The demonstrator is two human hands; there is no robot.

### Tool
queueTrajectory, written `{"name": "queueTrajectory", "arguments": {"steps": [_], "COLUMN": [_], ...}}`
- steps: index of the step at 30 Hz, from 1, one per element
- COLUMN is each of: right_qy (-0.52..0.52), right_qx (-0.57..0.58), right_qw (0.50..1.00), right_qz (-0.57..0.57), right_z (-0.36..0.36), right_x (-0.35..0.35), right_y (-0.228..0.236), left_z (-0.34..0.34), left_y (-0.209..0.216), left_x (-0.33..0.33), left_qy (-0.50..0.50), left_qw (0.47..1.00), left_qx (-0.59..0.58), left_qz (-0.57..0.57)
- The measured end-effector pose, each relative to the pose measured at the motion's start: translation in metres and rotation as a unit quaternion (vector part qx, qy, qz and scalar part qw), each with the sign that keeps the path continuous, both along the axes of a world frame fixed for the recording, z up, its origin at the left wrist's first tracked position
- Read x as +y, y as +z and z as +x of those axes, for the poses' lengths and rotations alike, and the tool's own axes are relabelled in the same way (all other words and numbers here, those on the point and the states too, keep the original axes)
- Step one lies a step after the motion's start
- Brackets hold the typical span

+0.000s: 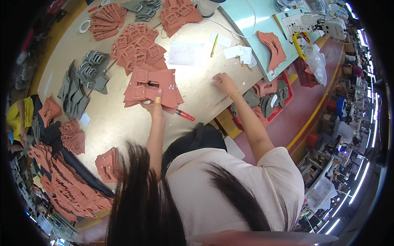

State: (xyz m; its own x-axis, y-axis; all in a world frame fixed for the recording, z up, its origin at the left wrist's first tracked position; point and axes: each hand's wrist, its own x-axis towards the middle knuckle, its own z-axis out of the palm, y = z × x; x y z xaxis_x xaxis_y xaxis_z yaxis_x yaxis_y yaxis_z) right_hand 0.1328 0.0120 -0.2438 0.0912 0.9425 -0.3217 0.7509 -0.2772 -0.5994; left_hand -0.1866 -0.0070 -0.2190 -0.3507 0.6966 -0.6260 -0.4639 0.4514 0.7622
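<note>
I see the person's left hand grasping a stack of salmon-coloured pieces, thumb on top, at the front of a pale table. The pieces are flat and flared, with square buckles covered in the same colour and a dark slot between two straps; their edges fan out unevenly. The right hand is over the table, well apart, fingers bent; I cannot tell whether it holds anything. A sheet beyond carries a printed grid, too fine for me to read; white tags lie right of it.
</note>
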Motion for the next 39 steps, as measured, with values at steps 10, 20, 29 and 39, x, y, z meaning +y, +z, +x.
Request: {"name": "queueTrajectory", "arguments": {"steps": [10, 20, 29, 39], "right_qy": [-0.048, 0.107, 0.459, 0.515], "right_qx": [0.075, 0.448, 0.039, -0.222], "right_qw": [0.996, 0.887, 0.827, 0.793], "right_qz": [0.012, -0.038, 0.324, 0.238], "right_z": [-0.041, -0.148, -0.254, -0.204], "right_x": [-0.005, 0.093, 0.080, 0.128], "right_y": [0.007, 0.163, 0.227, 0.193], "left_z": [-0.008, -0.043, -0.096, -0.126], "left_y": [0.008, 0.107, 0.183, 0.141], "left_x": [-0.007, -0.018, 0.021, -0.012], "left_qy": [-0.011, -0.004, -0.318, -0.479], "left_qw": [0.999, 0.890, 0.550, 0.576], "left_qx": [-0.028, 0.387, 0.629, 0.658], "left_qz": [-0.012, 0.240, 0.448, -0.074]}}
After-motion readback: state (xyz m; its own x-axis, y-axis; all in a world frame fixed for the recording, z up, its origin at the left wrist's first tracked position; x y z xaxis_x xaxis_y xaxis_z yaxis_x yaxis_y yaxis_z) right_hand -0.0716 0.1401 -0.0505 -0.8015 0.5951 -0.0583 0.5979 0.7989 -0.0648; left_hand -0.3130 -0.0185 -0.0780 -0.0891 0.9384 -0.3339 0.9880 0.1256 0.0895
